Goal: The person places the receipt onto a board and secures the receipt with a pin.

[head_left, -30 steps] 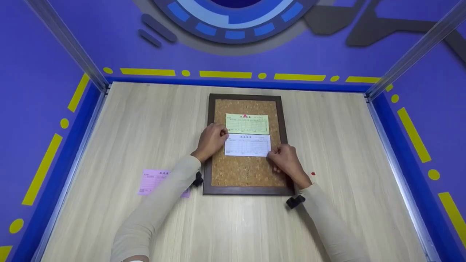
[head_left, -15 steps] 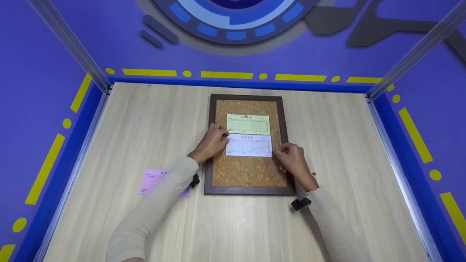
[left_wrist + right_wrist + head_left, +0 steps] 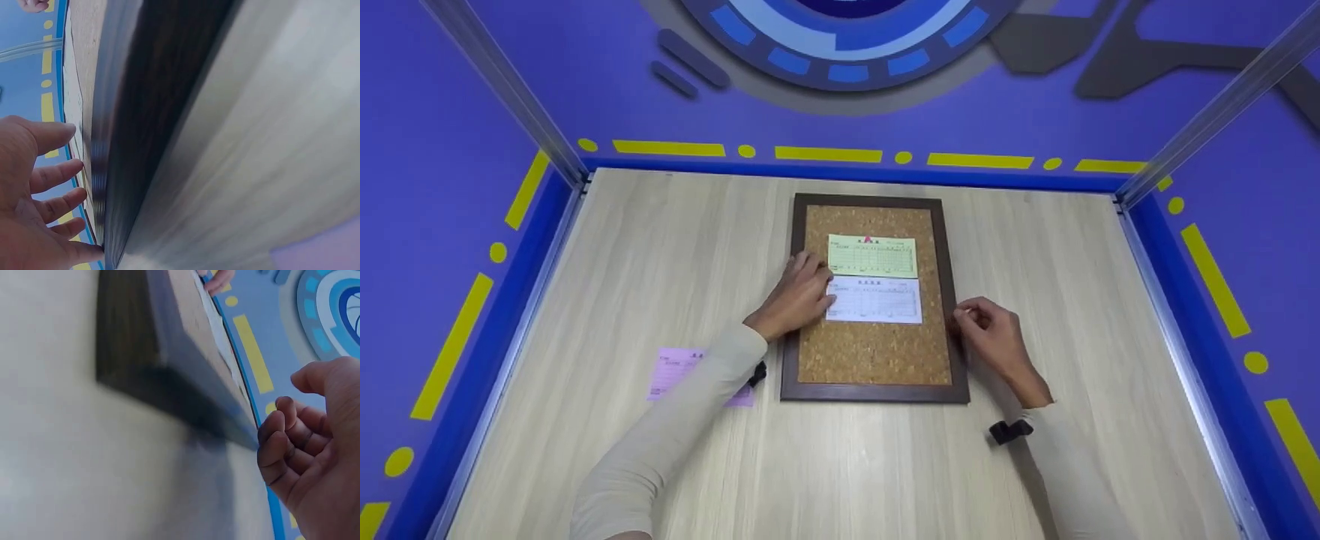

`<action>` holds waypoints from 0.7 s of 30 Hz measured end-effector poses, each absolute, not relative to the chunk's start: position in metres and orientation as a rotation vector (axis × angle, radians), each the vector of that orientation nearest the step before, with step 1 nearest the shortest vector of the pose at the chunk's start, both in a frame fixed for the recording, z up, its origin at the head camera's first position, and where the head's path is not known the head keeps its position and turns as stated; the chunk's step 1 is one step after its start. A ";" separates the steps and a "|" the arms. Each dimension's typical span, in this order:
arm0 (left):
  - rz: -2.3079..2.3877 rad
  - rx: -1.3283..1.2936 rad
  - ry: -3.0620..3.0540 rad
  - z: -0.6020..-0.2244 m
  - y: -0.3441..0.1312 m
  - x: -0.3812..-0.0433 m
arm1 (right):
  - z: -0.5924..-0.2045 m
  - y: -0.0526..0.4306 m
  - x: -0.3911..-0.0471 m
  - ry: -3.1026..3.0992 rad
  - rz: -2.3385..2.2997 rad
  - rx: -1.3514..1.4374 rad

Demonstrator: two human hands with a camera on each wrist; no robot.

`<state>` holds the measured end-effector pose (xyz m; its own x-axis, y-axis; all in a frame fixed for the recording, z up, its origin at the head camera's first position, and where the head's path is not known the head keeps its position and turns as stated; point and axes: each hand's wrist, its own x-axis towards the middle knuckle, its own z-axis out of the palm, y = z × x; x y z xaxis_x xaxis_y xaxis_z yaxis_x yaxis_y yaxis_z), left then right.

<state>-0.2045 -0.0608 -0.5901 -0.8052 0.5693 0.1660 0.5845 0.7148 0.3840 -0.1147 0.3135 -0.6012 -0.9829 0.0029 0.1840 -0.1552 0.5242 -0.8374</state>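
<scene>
A cork board (image 3: 874, 358) in a dark brown frame lies on the table. On it a pale green printed slip (image 3: 873, 259) has a pink pushpin (image 3: 868, 239) at its top edge. Right below lies a white printed slip (image 3: 874, 301). My left hand (image 3: 796, 292) rests over the left side of the frame, fingertips at the left edges of both slips. Its fingers are spread in the left wrist view. My right hand (image 3: 994, 336) is beside the frame's right edge. In the right wrist view its fingers (image 3: 274, 449) are loosely bent and hold nothing, thumb apart.
A pink-purple printed slip (image 3: 675, 369) lies on the wooden table (image 3: 855, 465) left of the board, partly covered by the left sleeve (image 3: 660, 435). Blue walls with yellow markings enclose the table at the back and sides.
My right hand has left the white slip's lower right corner and moved right, past the frame. It now covers the small red thing on the table. My left fingers have spread lower along the white slip.
</scene>
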 end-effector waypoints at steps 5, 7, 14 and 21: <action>-0.612 -0.981 -2.944 -0.588 -0.061 -0.201 | -0.605 0.331 -0.111 -2.548 1.404 0.110; -0.637 -0.973 -2.965 -0.588 -0.061 -0.200 | -0.607 0.338 -0.109 -2.526 1.382 0.103; -0.847 -0.885 -3.029 -0.590 -0.066 -0.197 | -0.604 0.350 -0.094 -2.508 1.385 0.105; -1.043 -0.768 -3.066 -0.594 -0.070 -0.191 | -0.592 0.352 -0.075 -2.542 1.418 0.083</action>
<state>-0.1912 -0.0705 -0.5941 -0.8772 0.4794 -0.0280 0.3630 0.7000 0.6150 -0.0747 0.3519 -0.5918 -0.9721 0.0615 0.2263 -0.1603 0.5300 -0.8327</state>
